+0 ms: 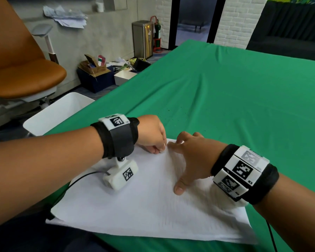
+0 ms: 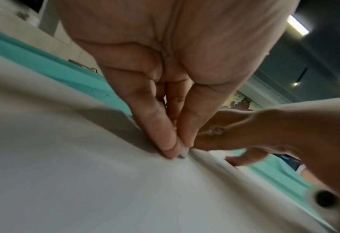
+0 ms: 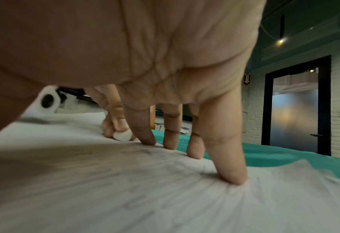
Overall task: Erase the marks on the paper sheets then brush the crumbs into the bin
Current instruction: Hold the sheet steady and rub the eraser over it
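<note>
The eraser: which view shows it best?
Right wrist view: the eraser appears as a white lump pinched in the left hand, pressed on the paper. Left wrist view shows only its tip between fingertips; head view hides it under the hand.

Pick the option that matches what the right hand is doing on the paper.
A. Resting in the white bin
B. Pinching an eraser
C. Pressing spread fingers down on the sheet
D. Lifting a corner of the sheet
C: the right hand has its fingers spread, tips planted on the paper, holding it flat, while the left hand pinches the small white eraser.
</note>
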{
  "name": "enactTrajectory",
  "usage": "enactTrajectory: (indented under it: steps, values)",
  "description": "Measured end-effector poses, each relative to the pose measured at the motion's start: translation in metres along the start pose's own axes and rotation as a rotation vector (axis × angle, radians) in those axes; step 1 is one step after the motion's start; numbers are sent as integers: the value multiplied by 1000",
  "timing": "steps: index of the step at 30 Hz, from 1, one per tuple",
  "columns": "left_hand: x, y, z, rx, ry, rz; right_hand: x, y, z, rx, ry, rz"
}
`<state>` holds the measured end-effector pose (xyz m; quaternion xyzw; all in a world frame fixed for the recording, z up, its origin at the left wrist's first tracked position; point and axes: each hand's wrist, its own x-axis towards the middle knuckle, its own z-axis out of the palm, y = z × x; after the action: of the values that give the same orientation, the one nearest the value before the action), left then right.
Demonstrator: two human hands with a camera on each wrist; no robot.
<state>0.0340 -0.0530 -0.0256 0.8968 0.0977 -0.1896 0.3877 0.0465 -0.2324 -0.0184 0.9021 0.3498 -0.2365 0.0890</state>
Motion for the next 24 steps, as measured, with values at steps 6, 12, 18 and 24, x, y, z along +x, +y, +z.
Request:
enactTrajectory:
  steps: [6,12,18,24]
  values:
    - [0,1,-2,27,31,46,0,-1,-1,1,-4,8]
    - [-6,-8,-1,2,-40,61,0,0,0,-11,3,4]
    - [-19,-17,7,20,-118,105,0,-2,0,-17,1,-1]
    - [-10,-11,-1,28,-1,134,-1,-2,1,-48,-2,0]
